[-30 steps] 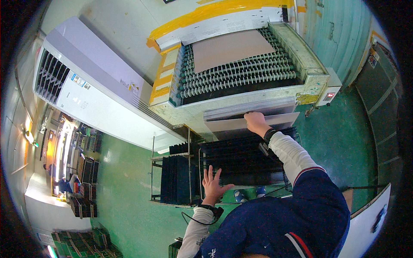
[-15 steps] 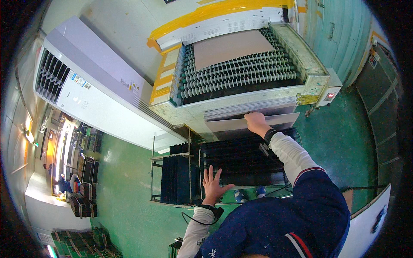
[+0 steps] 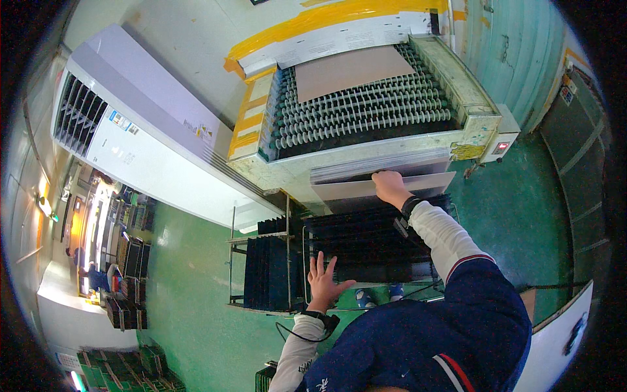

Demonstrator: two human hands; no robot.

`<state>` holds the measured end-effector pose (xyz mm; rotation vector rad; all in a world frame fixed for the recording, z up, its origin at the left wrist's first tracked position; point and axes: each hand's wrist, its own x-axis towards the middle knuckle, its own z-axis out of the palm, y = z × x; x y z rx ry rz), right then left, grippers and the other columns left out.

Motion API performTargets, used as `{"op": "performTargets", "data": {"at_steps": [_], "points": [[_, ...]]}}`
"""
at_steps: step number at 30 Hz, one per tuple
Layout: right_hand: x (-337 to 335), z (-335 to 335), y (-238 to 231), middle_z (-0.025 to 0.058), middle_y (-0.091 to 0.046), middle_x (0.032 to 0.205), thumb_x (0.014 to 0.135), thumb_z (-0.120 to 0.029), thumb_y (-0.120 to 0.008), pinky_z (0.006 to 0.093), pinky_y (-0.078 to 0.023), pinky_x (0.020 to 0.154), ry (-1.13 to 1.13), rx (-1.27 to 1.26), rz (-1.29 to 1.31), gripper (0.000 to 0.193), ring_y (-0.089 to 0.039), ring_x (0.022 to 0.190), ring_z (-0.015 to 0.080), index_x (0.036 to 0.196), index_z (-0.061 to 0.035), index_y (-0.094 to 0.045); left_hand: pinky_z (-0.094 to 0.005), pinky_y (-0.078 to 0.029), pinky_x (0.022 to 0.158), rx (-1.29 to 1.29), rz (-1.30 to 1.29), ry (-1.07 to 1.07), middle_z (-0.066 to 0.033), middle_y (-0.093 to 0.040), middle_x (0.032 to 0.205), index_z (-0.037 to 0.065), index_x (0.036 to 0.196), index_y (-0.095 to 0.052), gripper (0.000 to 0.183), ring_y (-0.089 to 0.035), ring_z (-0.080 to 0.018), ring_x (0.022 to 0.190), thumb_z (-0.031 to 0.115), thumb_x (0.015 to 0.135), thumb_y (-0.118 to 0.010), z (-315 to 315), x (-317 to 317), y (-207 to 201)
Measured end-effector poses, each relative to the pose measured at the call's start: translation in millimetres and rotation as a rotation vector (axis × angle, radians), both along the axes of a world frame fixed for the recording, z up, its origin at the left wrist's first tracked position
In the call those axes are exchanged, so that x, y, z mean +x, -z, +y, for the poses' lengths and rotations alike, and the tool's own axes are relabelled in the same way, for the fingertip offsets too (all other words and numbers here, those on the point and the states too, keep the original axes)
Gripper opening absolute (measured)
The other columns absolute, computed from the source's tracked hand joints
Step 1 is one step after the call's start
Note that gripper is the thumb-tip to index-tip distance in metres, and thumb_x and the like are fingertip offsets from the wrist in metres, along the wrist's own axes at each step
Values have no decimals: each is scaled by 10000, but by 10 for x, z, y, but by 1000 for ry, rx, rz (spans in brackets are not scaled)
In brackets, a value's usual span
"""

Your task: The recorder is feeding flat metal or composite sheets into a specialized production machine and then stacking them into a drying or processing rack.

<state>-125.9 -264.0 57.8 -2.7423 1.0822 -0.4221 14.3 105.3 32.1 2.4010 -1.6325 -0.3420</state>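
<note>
A stack of thin pale-grey flat sheets (image 3: 375, 168) leans against the front of a roller conveyor machine. My right hand (image 3: 390, 187) is closed on the upper edge of the front flat sheet (image 3: 343, 195), which is tilted apart from the stack. My left hand (image 3: 321, 279) has its fingers spread and holds nothing; it hovers at the near-left side of a dark slotted rack (image 3: 366, 242). Another brownish flat sheet (image 3: 353, 73) lies on the conveyor's white wheeled rollers (image 3: 366, 114). The fingertips of my right hand are partly hidden behind the sheet edge.
A smaller rack with dark panels (image 3: 266, 271) stands left of the slotted rack. A tall white air conditioner (image 3: 163, 157) is at the left. The machine's switch box (image 3: 501, 147) juts out at right. Several racks and a person (image 3: 98, 279) are at far left.
The brownish sheet on the rollers has shifted slightly away from me. Both my hands stay nearly where they were.
</note>
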Motion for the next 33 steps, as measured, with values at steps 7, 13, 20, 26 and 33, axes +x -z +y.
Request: {"op": "performTargets", "data": {"at_steps": [7,13,20,26,33], "points": [[-17,6,-32,162,-734,904,833,-118,-650,503,-567,807,-3,15,19,111,-723,917,371,887,-52,-721,-631,-257,1183,7,-1,1,-176,-190,1713,191,1532,-516,1073,-181,-505,1539,782,677,-781,-11,-7,-10],[-12,12,-55,151,-738,914,829,-122,-659,495,-571,808,-1,21,38,105,-726,920,361,889,-65,-725,-629,-256,1183,-6,-9,2,-181,-190,1713,187,1521,-530,1067,-186,-513,1533,775,671,-792,-2,5,38],[4,11,-37,146,-739,917,826,-118,-662,493,-570,810,3,12,33,109,-726,928,356,897,-66,-726,-627,-234,1202,-15,-12,0,-176,-208,1701,207,1526,-520,1072,-192,-494,1531,770,658,-803,3,12,49],[-11,-12,19,150,-731,902,819,-111,-659,498,-564,804,3,-8,3,93,-719,915,363,876,-63,-714,-637,-257,1180,-12,-5,5,-180,-201,1708,181,1519,-532,1056,-189,-520,1531,759,677,-801,-12,-13,-5],[-5,-4,19,150,-724,868,814,-104,-654,498,-561,792,-2,-15,-20,82,-716,897,368,858,-62,-709,-631,-255,1187,-21,-11,7,-173,-203,1710,185,1520,-532,1057,-193,-513,1533,760,675,-800,-8,-6,8]]}}
